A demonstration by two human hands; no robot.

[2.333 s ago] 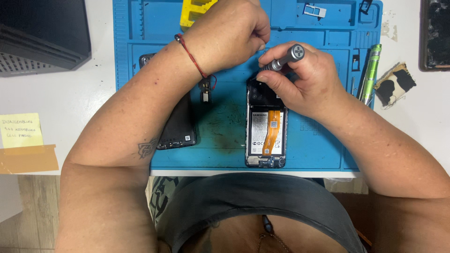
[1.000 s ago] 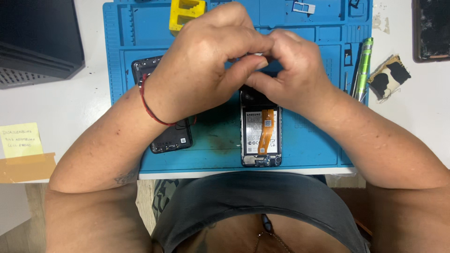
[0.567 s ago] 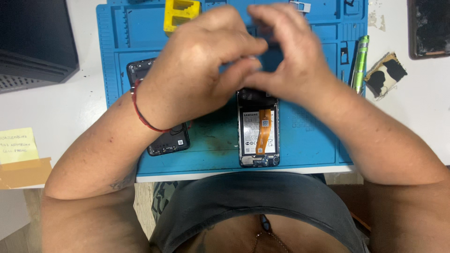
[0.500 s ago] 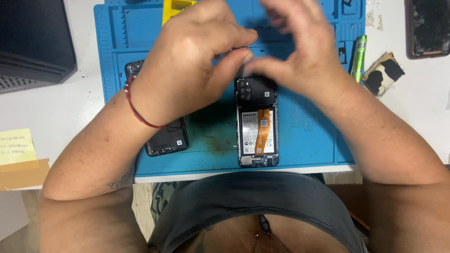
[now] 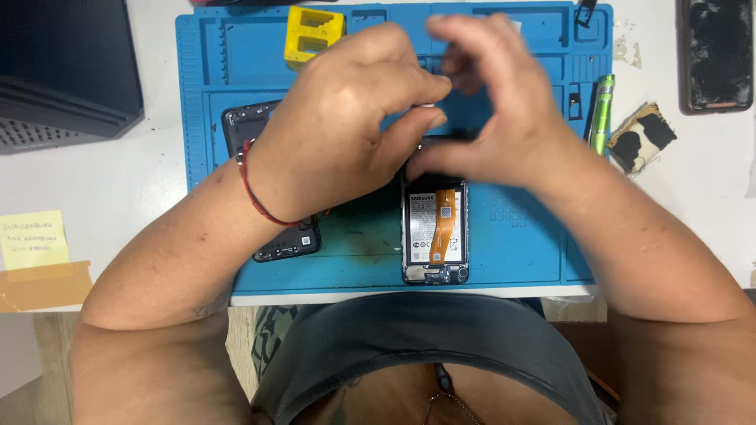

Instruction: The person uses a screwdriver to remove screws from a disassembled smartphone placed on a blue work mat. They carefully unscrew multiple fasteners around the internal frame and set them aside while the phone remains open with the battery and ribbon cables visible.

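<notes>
An opened phone (image 5: 435,236) with its battery and an orange flex cable showing lies on the blue work mat (image 5: 520,244). My left hand (image 5: 346,134) hovers over the phone's top end, thumb and forefinger pinched close together. Whether anything small sits in that pinch I cannot tell. My right hand (image 5: 496,110) is blurred, fingers curled, with its thumb down at the phone's top edge. The two hands nearly touch. A black back cover (image 5: 277,240) lies left of the phone, mostly hidden under my left wrist.
A yellow block (image 5: 313,31) sits at the mat's top. A green pen-shaped tool (image 5: 602,114) lies at the mat's right edge, with a dark scrap (image 5: 642,138) beside it. Another dark phone (image 5: 713,55) lies top right, a black device (image 5: 63,71) top left, a yellow note (image 5: 31,240) at left.
The metal screwdriver seen in my right hand earlier is out of sight. Both hands have lifted slightly off the phone's top, and more of the phone shows.
</notes>
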